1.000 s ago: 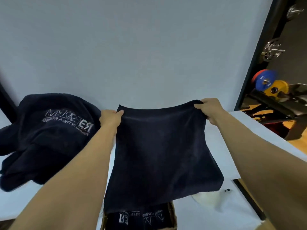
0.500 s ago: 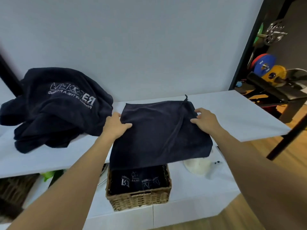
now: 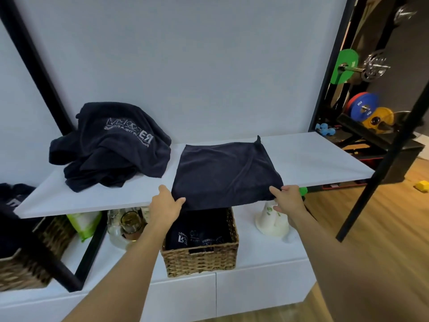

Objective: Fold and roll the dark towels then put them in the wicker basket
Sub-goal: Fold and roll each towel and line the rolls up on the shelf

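A folded dark towel (image 3: 222, 173) lies flat on the white shelf (image 3: 313, 159), its near edge hanging over the shelf front. My left hand (image 3: 166, 205) pinches the towel's near left corner. My right hand (image 3: 289, 198) pinches the near right corner. Below the shelf front stands the wicker basket (image 3: 202, 259) with rolled dark towels (image 3: 197, 237) inside. A loose pile of dark towels (image 3: 111, 145) with pale lettering sits on the shelf to the left.
Black frame posts (image 3: 37, 66) slant at left and at right (image 3: 383, 163). On the lower cabinet are glass jars (image 3: 125, 226), a green packet (image 3: 84, 224), a white vase (image 3: 271, 221) and another wicker basket (image 3: 23, 263). Weight plates (image 3: 362, 108) lie at the right.
The towel went from held up in the air to laid flat on the shelf. Both hands slid from its far corners back to its near corners.
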